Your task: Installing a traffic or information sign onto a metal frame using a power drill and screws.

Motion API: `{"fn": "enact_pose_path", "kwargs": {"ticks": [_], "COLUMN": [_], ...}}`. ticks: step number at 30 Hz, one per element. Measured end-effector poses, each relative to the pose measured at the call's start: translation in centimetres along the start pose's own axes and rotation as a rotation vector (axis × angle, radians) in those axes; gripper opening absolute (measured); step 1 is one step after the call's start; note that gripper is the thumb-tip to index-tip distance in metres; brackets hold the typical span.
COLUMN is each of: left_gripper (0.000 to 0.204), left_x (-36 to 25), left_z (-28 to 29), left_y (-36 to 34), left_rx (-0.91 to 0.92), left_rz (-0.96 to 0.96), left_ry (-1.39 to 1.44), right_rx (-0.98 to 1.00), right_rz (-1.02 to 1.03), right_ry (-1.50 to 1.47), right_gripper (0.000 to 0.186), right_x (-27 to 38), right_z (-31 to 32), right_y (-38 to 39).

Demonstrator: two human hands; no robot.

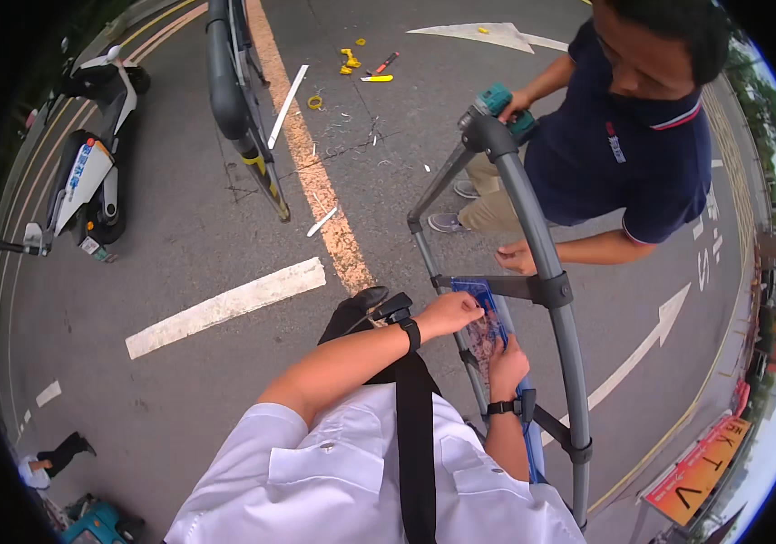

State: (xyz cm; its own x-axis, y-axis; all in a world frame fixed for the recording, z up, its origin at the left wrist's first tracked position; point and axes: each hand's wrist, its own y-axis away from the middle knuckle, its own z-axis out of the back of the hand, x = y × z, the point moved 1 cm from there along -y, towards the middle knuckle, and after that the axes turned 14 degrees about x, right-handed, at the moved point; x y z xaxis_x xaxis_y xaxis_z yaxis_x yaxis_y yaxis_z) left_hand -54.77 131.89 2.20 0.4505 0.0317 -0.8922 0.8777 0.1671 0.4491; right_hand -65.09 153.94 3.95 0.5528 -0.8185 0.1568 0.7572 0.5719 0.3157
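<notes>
My right hand (pixel 507 367) is closed round the near edge of a clear plastic box (pixel 486 337) with blue edges; small pieces inside are too fine to name. Over the box's far part, the fingertips of my left hand (pixel 449 313) are pinched together, and whatever they hold is too small to make out. Both hands are beside a grey tubular frame (pixel 533 213) with black joints and crossbars. Across it, a person in a dark blue shirt (pixel 614 145) grips a teal cordless drill (pixel 497 100) near the frame's top corner. That person's other hand (pixel 517 257) is near a crossbar.
Another grey tubular frame (pixel 229 86) stands at the far left. On the asphalt lie a yellow tape roll (pixel 315 103), a yellow-handled cutter (pixel 376 79), a red-and-black tool (pixel 387 63) and white strips (pixel 287 107). A white scooter (pixel 88 181) is parked left. An orange banner (pixel 698 470) stands right.
</notes>
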Motion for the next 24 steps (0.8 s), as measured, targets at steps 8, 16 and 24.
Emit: {"fn": "enact_pose_path", "kwargs": {"ticks": [8, 16, 24], "left_gripper": [0.042, 0.059, 0.066], "left_x": [-0.2, -0.9, 4.6], "left_z": [0.8, 2.7, 7.0], "left_y": [-5.5, -6.6, -19.5], "left_rx": [0.318, 0.441, 0.611], "left_rz": [0.164, 0.228, 0.225], "left_ry": [0.295, 0.147, 0.182], "right_rx": [-0.150, -0.382, -0.332], "right_rz": [-0.133, -0.261, -0.578], "right_ry": [-0.154, -0.089, 0.078], "right_gripper": [0.020, 0.014, 0.007], "right_x": [0.4, 1.7, 5.9], "right_z": [-2.8, -7.9, -2.7], "right_y": [1.7, -1.8, -2.3]}}
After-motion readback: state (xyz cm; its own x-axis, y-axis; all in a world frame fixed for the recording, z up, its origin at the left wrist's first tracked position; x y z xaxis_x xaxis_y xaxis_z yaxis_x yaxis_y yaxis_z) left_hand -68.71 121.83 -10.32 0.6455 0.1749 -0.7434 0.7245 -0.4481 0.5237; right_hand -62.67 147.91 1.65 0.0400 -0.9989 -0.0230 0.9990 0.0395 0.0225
